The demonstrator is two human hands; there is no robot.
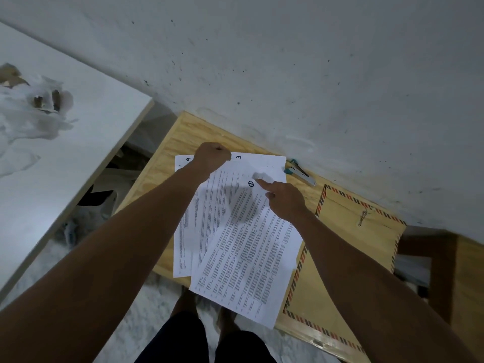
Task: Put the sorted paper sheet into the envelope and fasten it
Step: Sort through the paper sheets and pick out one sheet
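Observation:
Three printed paper sheets lie fanned on a wooden table point(167, 179). The sheet marked 4 point(183, 218) lies leftmost, the sheet marked 3 point(262, 163) is in the middle, and the sheet marked 1 point(248, 258) is tilted on top. My left hand point(213, 155) is curled at the sheets' far edge and seems to grip the top of the sheet marked 3; its fingers are hidden. My right hand point(284, 201) presses its straight index finger on the top corner of the sheet marked 1. A brown envelope point(353, 244) with a striped border and string clasp lies to the right, partly under that sheet.
A teal stapler point(301, 172) lies by the wall behind the sheets. A white table point(78, 153) with crumpled white plastic stands to the left. A grey wall point(288, 74) runs behind. A wooden stool point(450, 271) is at the right, and my legs stand below.

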